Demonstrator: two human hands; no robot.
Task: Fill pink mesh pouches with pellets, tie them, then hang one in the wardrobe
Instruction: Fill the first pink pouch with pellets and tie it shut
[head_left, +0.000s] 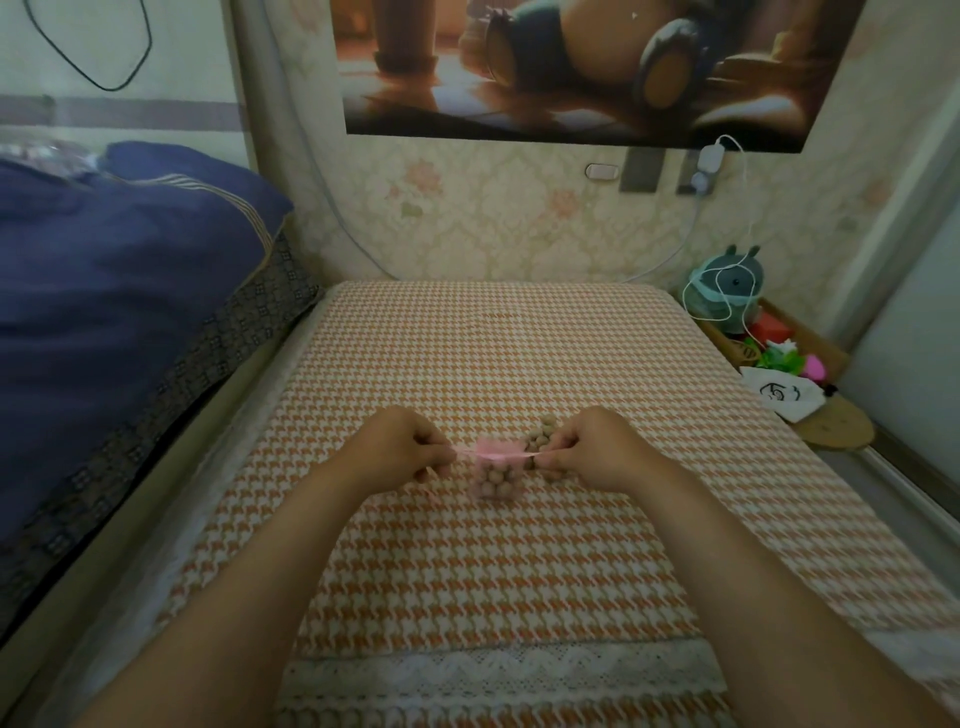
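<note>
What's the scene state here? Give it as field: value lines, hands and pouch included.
surface: houndstooth cloth, orange and white, lace edge near the camera
pouch: pink mesh pouch filled with tan pellets, resting on the cloth between the hands
drawstring: pink ribbon stretched sideways across the pouch's neck
left hand: left hand pinches one ribbon end
right hand: right hand pinches the other end
loose pellets: small pile behind the pouch, by the right hand
step: closing or tying the pouch; knot not discernible
wardrobe: not in view

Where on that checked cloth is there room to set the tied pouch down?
Bare checked cloth lies between the hands and the wall, and again between the forearms down to the lace edge. It is crowded only around the pouch and loose pellets.
</note>
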